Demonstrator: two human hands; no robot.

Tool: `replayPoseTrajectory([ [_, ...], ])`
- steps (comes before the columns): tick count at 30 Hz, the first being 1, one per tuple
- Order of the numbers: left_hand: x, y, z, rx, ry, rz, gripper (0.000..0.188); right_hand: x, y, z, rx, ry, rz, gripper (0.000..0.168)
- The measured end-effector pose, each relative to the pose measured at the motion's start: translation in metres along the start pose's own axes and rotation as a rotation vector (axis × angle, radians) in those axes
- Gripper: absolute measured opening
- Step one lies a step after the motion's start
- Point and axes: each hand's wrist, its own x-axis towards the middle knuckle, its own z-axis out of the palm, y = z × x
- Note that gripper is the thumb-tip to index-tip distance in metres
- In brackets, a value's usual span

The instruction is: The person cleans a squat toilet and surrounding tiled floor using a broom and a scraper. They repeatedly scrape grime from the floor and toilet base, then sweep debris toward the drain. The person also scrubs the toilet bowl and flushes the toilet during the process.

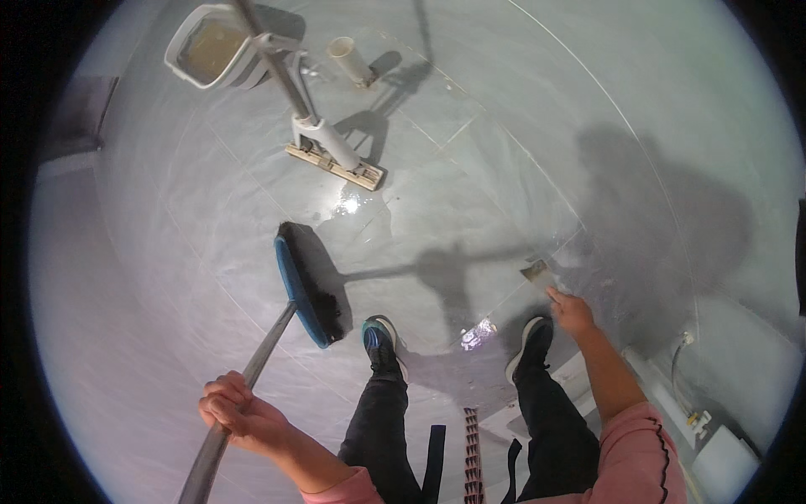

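Observation:
My left hand point(234, 408) is closed around the metal handle of a broom point(269, 345). The blue broom head point(291, 283), with dark bristles, is at the handle's far end, left of my feet. My right hand point(572, 311) grips a scraper with a wide flat blade point(537, 272), which is at the wet tiled floor point(441, 208) near a tile joint; whether it touches is hard to tell. A sponge mop point(334, 165) with a metal pole and white plastic bracket stands on the floor farther ahead.
A white bucket point(244, 69) of murky water stands at the upper left. Beside it an open pipe stub point(349, 60) rises from the floor. At the lower right, a hose point(675, 368) with a valve runs near a white box-like object point(725, 465). Light-coloured bits lie near my shoes.

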Motion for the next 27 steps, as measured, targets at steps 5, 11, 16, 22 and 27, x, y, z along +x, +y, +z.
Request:
replayPoseTrajectory([
  [5,0.029,-0.003,-0.040,-0.017,0.134,-0.076,0.033,0.015,-0.099,-0.042,-0.048,0.123,-0.123,0.043],
  [11,0.074,-0.019,-0.082,-0.071,0.322,-0.181,0.030,0.038,-0.206,-0.105,-0.159,0.129,-0.191,0.039],
  [16,0.098,-0.037,-0.105,-0.033,0.411,-0.217,0.031,0.094,-0.223,-0.124,-0.247,0.145,-0.133,0.035],
  [22,0.115,-0.030,-0.086,0.011,0.633,-0.304,0.038,0.250,-0.191,-0.094,-0.173,0.340,-0.129,0.034],
  [27,0.117,-0.028,-0.069,-0.015,0.568,-0.183,0.042,0.314,-0.170,-0.079,-0.383,0.204,0.021,0.035],
])
